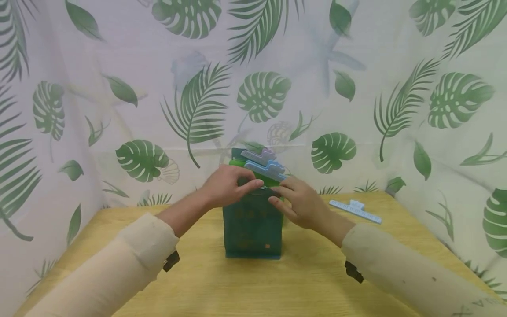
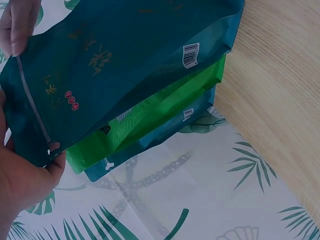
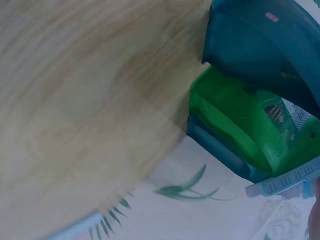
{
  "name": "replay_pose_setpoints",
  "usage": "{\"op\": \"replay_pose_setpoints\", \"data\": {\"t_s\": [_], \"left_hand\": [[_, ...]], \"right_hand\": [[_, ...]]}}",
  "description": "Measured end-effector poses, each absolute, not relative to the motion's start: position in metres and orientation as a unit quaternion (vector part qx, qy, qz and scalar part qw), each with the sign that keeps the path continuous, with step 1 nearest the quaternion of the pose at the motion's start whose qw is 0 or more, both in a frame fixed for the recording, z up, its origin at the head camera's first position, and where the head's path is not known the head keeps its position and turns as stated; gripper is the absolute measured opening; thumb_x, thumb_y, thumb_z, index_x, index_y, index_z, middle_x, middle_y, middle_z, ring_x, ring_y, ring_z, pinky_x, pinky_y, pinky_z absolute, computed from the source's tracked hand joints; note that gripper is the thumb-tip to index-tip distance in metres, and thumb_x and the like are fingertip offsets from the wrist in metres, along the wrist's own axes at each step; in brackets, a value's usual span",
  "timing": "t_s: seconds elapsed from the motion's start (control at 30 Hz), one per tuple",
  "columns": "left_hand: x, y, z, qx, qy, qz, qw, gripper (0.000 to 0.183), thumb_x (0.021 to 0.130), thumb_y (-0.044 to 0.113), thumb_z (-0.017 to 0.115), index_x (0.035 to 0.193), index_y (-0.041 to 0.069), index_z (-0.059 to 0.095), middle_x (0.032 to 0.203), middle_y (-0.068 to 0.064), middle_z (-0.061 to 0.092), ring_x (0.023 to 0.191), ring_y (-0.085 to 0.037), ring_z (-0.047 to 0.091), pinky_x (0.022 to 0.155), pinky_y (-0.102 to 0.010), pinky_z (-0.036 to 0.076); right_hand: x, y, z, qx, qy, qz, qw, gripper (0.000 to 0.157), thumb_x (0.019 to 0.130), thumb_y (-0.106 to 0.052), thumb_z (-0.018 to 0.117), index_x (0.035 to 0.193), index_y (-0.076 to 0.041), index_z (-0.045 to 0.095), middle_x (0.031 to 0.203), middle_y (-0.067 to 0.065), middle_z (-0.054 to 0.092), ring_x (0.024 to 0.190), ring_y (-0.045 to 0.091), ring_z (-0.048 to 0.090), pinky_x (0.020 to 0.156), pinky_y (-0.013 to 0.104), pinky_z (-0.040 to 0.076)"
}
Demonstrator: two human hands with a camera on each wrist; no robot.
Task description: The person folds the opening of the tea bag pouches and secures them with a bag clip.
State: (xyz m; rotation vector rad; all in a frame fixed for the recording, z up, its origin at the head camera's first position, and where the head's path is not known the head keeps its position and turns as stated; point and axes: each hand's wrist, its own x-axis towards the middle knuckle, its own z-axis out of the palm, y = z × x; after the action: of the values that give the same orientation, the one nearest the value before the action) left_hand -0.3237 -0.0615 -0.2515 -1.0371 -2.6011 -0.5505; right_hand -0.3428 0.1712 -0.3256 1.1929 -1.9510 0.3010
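A dark teal stand-up pouch (image 1: 253, 231) stands upright on the table, with a tear-notch zip strip across its top in the left wrist view. My left hand (image 1: 229, 187) pinches its upper left corner, thumb in front. The right hand (image 1: 303, 202) pinches the top edge at the other corner. Close behind stands a green pouch (image 2: 165, 107) with a blue sealing clip (image 1: 263, 169) across its top. Farther back is another teal pouch (image 2: 150, 150), topped by a purple sealing clip (image 1: 253, 156).
A loose light blue sealing clip (image 1: 356, 211) lies at the right back of the wooden table (image 1: 190, 273). Leaf-printed cloth (image 1: 356, 110) hangs behind the table and along both sides.
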Motion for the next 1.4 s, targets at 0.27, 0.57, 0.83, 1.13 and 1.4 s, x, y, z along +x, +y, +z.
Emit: {"op": "replay_pose_setpoints", "data": {"t_s": [0.27,0.57,0.83,1.13,1.4], "left_hand": [[-0.320,-0.059,-0.252,-0.359,-0.898,-0.202,0.152,0.029,0.094,0.041,0.057,0.091,0.017,0.073,0.084,0.007,0.070,0.070,-0.008,0.058,0.068,-0.027,0.048],[-0.319,-0.055,-0.246,-0.346,-0.913,-0.173,0.126,0.034,0.094,0.044,0.054,0.093,0.015,0.073,0.079,0.006,0.068,0.065,-0.008,0.056,0.064,-0.026,0.046],[-0.319,-0.056,-0.246,-0.354,-0.911,-0.175,0.115,0.032,0.095,0.040,0.054,0.102,0.015,0.072,0.098,0.003,0.071,0.088,-0.013,0.065,0.077,-0.030,0.050],[-0.315,-0.054,-0.246,-0.335,-0.918,-0.168,0.129,0.033,0.092,0.043,0.058,0.093,0.013,0.073,0.080,0.005,0.069,0.072,-0.011,0.059,0.067,-0.026,0.048],[-0.317,-0.056,-0.247,-0.347,-0.915,-0.155,0.134,0.023,0.090,0.033,0.064,0.096,0.012,0.072,0.091,0.002,0.070,0.083,-0.014,0.062,0.075,-0.031,0.049]], "right_hand": [[-0.338,0.161,-0.319,0.460,-0.731,0.007,0.504,0.035,0.094,-0.024,0.051,0.067,-0.006,0.063,0.066,0.003,0.057,0.061,0.022,0.053,0.058,0.035,0.041],[-0.340,0.159,-0.316,0.429,-0.695,-0.092,0.570,0.026,0.087,-0.019,0.054,0.080,-0.001,0.071,0.066,0.007,0.061,0.062,0.026,0.057,0.056,0.037,0.041],[-0.340,0.154,-0.311,0.433,-0.741,0.008,0.514,0.031,0.095,-0.028,0.054,0.080,-0.006,0.069,0.074,0.004,0.065,0.066,0.022,0.058,0.061,0.035,0.041],[-0.340,0.146,-0.308,0.432,-0.713,-0.071,0.547,0.035,0.091,-0.026,0.048,0.062,-0.008,0.059,0.061,0.004,0.054,0.059,0.023,0.051,0.061,0.038,0.039],[-0.343,0.155,-0.312,0.492,-0.760,0.078,0.417,0.037,0.100,-0.028,0.038,0.084,-0.008,0.064,0.075,0.002,0.058,0.069,0.019,0.052,0.067,0.035,0.041]]}}
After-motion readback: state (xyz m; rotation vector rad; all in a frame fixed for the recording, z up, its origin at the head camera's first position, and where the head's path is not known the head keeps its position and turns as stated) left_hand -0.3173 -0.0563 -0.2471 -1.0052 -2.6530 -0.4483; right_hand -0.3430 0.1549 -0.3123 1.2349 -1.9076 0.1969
